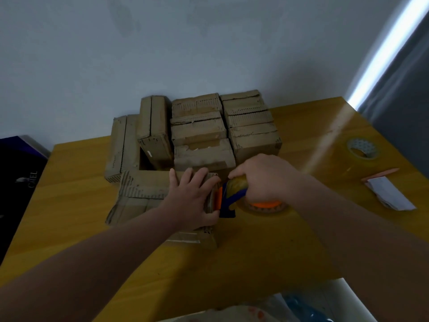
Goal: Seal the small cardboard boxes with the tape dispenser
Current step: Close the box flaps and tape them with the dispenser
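Cardboard box point(144, 189) at the front of the table point(255, 252) is the one being taped. It lies on its own, just in front of the pile of boxes point(199, 129) by the wall. The left hand point(195, 196) lies flat on top of it with the fingers spread out. It presses down near the right end of the box. The right hand point(262, 180) is wrapped tight round the tape dispenser point(228, 201), which is blue and orange. The front of the dispenser touches the right end of the box, right beside the left hand.

I think tape is being stuck on or cut off at this end of the box. I cannot see the strip of tape itself. For the next move, the left hand must hold the box so it does not slide while the right hand pulls or tips the dispenser. The left fingers are very close to the dispenser's front, so they could get in the way.

The pile behind is very near, so there is little room to push that way. Some boxes in it look torn on top. Well off to the right lie a spare roll of tape point(363, 148), a folded white paper point(390, 194) and a thin pink stick point(380, 174). A dark box point(18, 177) stands beside the table on the left.
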{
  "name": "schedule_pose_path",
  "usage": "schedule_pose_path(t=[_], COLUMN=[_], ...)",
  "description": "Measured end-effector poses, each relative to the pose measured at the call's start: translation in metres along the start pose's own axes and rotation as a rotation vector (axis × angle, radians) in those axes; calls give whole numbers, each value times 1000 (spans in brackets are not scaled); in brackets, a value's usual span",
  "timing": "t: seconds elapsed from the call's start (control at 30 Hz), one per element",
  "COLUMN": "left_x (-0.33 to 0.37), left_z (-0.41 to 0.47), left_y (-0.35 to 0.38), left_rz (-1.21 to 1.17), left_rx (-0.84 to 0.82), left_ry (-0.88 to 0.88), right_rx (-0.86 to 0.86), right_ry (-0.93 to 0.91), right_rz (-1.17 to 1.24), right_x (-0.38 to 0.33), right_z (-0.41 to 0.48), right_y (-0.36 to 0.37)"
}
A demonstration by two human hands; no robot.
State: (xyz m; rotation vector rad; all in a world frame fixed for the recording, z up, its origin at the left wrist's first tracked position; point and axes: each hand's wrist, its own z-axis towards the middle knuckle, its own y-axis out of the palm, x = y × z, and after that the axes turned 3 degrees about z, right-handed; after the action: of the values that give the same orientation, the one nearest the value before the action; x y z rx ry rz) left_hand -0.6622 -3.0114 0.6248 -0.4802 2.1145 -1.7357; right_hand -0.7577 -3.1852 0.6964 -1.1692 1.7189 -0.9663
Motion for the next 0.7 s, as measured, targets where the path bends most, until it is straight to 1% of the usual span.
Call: schedule_pose_path(t=[0.07,0.23,0.33,0.43,0.5,0.57,0.63,0.7], left_x=[0,1,1,1,0,0,0,1], left_z=[0,-1,-1,-2,-2,-2,-2,-3], left_y=[0,-1,-3,-3,-2,-2,-4,-6], left_rz=[-4,2,-16,-11,-6,-10,-11,-14], left_rx=[-4,-28,-38,-28,-18,-13,-12,-17], left_ry=[-2,-7,-10,-4,8,9,12,11], right_rx=[-49,-234,-269,-279,-269,-230,-130,16], right_ry=[29,80,90,117,134,165,214,267], right_rz=[-10,73,129,89,51,72,145,225], right_x=[-4,1,7,9,9,10,16,26], right_z=[8,23,24,24,25,23,17,10], right_y=[-7,-16,-15,-4,12,28,37,44])
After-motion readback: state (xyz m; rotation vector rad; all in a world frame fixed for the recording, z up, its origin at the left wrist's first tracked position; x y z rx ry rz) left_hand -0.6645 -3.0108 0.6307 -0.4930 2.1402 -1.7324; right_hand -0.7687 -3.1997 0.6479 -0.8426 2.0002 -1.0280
